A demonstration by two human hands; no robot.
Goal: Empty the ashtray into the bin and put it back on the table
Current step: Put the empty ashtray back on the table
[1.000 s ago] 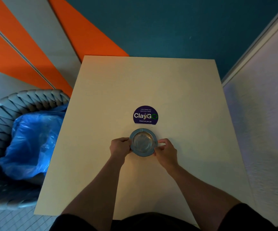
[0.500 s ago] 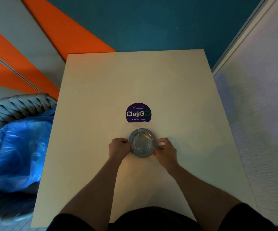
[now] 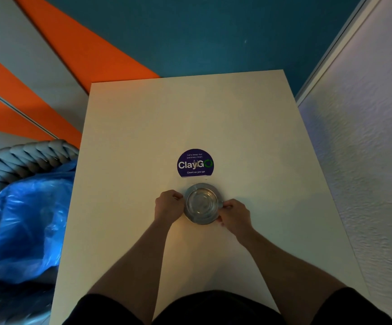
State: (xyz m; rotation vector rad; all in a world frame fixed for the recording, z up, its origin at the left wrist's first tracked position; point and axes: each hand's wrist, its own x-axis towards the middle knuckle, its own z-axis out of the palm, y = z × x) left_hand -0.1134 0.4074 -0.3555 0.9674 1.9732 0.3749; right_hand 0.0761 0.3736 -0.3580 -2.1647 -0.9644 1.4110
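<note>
A round metal ashtray (image 3: 201,204) with a shiny bowl rests on the cream table (image 3: 143,127), just below a purple "ClayGo" sticker (image 3: 195,163). My left hand (image 3: 168,204) grips its left rim and my right hand (image 3: 234,214) grips its right rim. The bowl looks bare inside. A woven grey bin (image 3: 26,152) lined with a blue plastic bag (image 3: 28,221) stands on the floor beside the table's left edge.
A textured white wall (image 3: 359,160) runs close along the table's right side. The floor behind is teal (image 3: 213,31) with orange and grey stripes at the left.
Both hands stay on the ashtray in the same spot. The view has shifted to the right, so the bin sits further left in frame.
</note>
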